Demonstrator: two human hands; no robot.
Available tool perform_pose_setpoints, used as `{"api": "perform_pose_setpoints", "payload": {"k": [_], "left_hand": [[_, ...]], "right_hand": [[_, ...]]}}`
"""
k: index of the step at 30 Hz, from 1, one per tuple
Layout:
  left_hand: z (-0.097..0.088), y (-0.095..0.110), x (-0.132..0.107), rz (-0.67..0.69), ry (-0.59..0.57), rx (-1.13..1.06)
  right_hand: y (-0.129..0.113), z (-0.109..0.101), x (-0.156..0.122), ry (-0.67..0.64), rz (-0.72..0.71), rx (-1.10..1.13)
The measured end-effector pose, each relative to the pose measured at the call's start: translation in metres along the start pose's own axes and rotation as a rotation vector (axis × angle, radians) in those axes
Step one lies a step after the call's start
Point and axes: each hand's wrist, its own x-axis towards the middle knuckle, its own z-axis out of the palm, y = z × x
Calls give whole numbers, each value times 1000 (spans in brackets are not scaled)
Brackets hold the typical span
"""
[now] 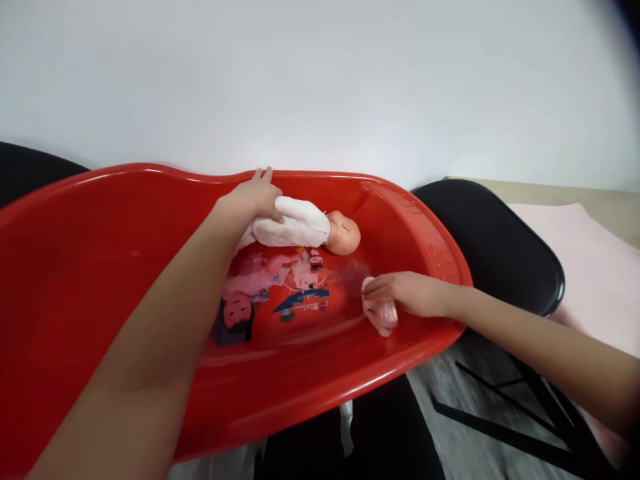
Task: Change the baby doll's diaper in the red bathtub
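Observation:
A baby doll (305, 227) in white clothing lies on its side in a red plastic baby bathtub (320, 393), its bare head pointing right. My left hand (257, 200) grips the doll's lower body against the tub's far wall. The thumb lies over the white clothing, while two fingertips reach up to the far rim. Toward the tub's right end, my right hand (403, 291) is closed on a crumpled pink cloth (383, 315), just above the tub floor and apart from the doll. The doll's legs are mostly hidden behind my left hand.
A printed picture (280, 287) covers part of the tub floor. Black chairs (485, 240) stand at the right and far left. Light pink fabric (585, 260) lies beyond the right chair. A white wall (320, 80) rises directly behind the tub.

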Motion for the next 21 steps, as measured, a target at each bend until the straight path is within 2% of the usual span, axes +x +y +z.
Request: {"api": "perform_pose_setpoints", "payload": {"k": [3,7,10,15,17,21], "left_hand": [[6,12,-5,-7,25,114],[23,35,-24,80,196,239],[36,52,-51,90,265,261],[71,67,-95,95,249,280],[88,69,-106,84,221,161],[112,72,-123,-12,118,-359]], "right_hand": [[-32,6,-47,177,93,86],[-52,29,-83,464,158,101],[-54,48,-84,611,110,60],[-49,62,-73,765,117,47],[-49,65,-70,797,157,27],[-53,67,-66,808,259,-26]]}}
